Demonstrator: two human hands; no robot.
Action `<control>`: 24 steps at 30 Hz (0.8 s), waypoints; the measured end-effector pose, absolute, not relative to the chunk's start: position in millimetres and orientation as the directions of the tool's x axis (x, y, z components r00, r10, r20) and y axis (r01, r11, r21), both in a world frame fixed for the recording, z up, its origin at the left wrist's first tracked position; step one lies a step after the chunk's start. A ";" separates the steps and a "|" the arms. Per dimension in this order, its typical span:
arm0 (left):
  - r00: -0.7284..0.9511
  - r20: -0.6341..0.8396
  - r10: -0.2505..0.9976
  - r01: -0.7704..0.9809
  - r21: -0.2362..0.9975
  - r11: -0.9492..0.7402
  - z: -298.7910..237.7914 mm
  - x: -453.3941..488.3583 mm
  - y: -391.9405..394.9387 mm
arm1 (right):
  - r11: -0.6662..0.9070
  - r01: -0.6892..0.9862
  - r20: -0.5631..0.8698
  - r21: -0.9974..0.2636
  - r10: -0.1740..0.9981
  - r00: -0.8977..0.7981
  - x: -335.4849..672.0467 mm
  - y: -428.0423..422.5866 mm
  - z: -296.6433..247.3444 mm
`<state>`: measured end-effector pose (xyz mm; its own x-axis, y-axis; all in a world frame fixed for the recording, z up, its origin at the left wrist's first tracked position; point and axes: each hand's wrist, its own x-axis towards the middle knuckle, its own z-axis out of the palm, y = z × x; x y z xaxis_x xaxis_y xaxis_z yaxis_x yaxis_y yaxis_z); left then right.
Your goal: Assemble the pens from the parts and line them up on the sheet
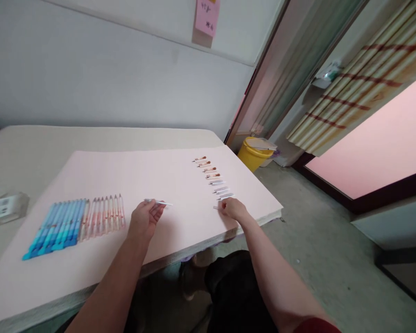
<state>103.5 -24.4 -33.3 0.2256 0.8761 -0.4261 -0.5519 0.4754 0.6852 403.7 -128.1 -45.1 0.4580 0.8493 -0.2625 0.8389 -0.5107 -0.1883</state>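
My left hand (146,218) is raised over the pink sheet, fingers pinching a slim white pen piece (164,203) that lies crosswise. My right hand (233,209) is closed low over the sheet's right side, at the near end of a column of short pen parts (217,183). A small pale piece (216,207) pokes out left of its fingers; the rest is hidden. Those short parts have dark points facing left; the far ones carry brown figures, the nearer ones look plain white. To the left lie a row of blue pens (57,226) and a row of clear, pinkish pen barrels (102,215).
The pink sheet (142,171) covers much of a pale table (38,138) against a grey partition (107,78). A clear plastic packet (7,208) lies at the left. On the floor beyond the right edge stands a yellow bin (253,155).
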 end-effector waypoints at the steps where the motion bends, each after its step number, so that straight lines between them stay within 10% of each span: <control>1: 0.226 -0.430 0.874 -0.550 0.684 0.479 -33.6 103.8 -24.9 | -0.488 0.850 -0.258 -0.200 0.863 0.435 396.5 -126.3 -43.8; 10: 0.213 -0.457 0.863 -0.540 0.681 0.494 -35.1 108.3 -26.8 | -0.006 0.812 0.058 -0.583 0.997 0.049 311.9 -105.4 -8.9; 24: 0.130 -0.437 0.890 -0.564 0.706 0.429 -42.0 106.0 -19.1 | 0.065 0.831 0.130 -0.553 0.991 0.009 284.2 -106.2 4.4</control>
<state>106.0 -19.1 -42.0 0.1302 0.8898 -0.4373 -0.5637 0.4293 0.7057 284.2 -106.2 4.4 0.0094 0.9914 0.1304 0.8305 0.0649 -0.5532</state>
